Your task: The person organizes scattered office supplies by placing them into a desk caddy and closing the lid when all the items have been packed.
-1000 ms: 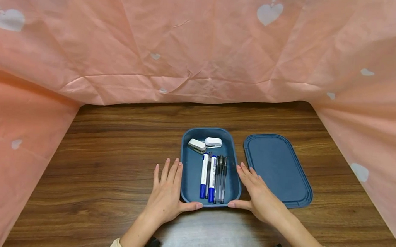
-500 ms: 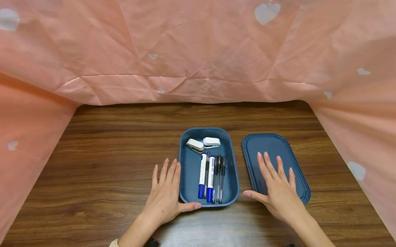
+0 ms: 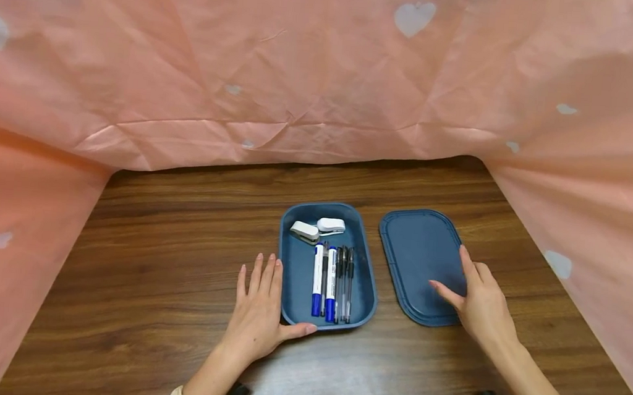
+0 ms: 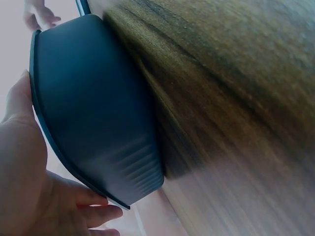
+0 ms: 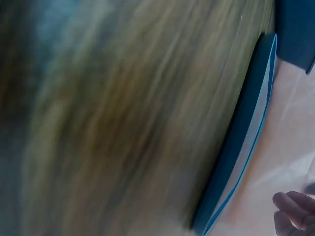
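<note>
A dark blue open box [image 3: 298, 276] stands on the table, its side wall [image 4: 93, 98] close up in the left wrist view. My left hand [image 3: 256, 323] rests against it, straight fingers along the left side and thumb at the near rim. Inside lie a white mini stapler [image 3: 305, 231], a second one [image 3: 331, 225], two blue-capped white markers [image 3: 331, 285] and several black pens [image 3: 349, 287]. To the right, the flat blue lid [image 3: 417, 261] lies apart from the box. My right hand [image 3: 483, 307] is at its right edge, thumb over the lid and apart from the index finger.
Brown wood-grain table [image 3: 179, 242] surrounds the box and lid. Pink curtain [image 3: 304, 66] with white hearts encloses the back and both sides. A narrow strip of table separates box and lid.
My right hand has left the box's right side, passed over the lid and reached its right edge. The left hand stays at the box. The head view has shifted slightly.
</note>
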Demonstrator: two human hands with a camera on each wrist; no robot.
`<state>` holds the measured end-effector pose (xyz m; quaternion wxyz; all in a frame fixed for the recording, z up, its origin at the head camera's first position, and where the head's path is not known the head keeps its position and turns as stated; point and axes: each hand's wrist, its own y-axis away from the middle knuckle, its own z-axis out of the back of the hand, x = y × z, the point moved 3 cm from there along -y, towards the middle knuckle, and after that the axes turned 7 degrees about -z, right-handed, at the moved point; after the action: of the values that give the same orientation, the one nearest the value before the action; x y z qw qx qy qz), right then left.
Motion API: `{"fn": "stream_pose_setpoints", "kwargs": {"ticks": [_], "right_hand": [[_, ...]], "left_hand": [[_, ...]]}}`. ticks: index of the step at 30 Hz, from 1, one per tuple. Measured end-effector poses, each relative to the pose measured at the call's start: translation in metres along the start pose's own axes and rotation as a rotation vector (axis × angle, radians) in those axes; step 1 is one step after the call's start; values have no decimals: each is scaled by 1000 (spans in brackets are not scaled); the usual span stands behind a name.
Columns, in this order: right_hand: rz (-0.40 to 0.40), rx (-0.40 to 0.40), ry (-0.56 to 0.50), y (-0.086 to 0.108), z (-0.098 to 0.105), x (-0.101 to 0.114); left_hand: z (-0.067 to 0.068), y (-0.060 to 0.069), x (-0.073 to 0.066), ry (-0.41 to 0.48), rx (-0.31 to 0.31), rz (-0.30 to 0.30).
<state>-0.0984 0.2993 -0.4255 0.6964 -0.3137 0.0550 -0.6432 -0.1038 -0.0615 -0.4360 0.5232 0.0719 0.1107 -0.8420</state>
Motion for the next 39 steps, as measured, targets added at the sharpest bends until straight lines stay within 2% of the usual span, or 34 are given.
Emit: {"fn": "stream_pose_setpoints", "kwargs": {"ticks": [2,7,11,20,29,34,39], "right_hand": [[-4,-16,15,2,0,-6],[-109,57,105,9,-3,-20],[-152,97,170,12,-5,-30],[-250,335,151,13,-12,-38],[-311,426,152,13,-13,-39],[-328,517,169,11,-14,-42],[-369,612,132,3,-16,-45]], "left_hand": [[0,0,0,-2,8,4],[-1,0,1,6,9,8],[-1,1,1,6,2,-1],[-1,1,2,-7,8,-14],[0,0,1,-10,16,-8],[0,0,1,-7,5,-12],[0,1,1,-8,2,-9]]}}
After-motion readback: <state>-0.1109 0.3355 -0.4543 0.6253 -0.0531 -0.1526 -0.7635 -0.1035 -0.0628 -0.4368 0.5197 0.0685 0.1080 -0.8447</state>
